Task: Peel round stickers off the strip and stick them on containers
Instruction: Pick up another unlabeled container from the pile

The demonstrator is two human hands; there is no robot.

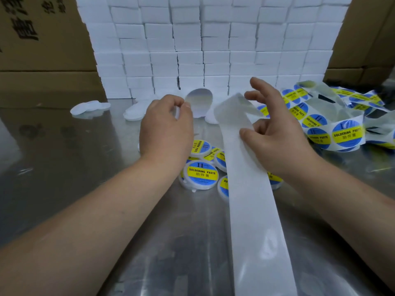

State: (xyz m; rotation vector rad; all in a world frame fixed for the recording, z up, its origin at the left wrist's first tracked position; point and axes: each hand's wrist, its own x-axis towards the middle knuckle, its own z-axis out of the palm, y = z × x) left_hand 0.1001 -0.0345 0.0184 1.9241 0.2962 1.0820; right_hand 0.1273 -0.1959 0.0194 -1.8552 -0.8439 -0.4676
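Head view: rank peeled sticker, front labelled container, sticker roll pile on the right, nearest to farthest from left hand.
1. Peeled sticker: pinched at the left hand's fingertips.
2. Labelled container: on the table, beside that wrist.
3. Sticker roll pile: far right, beyond the right hand.

A shiny metal table [64, 189] carries labelled round containers [202, 175] clustered below the left fingers [179, 101], plain white discs [89, 107] left of them, stacked white boxes [192, 60] beyond, and a heaped sticker strip [333, 129] right of the right fingers [263, 86]
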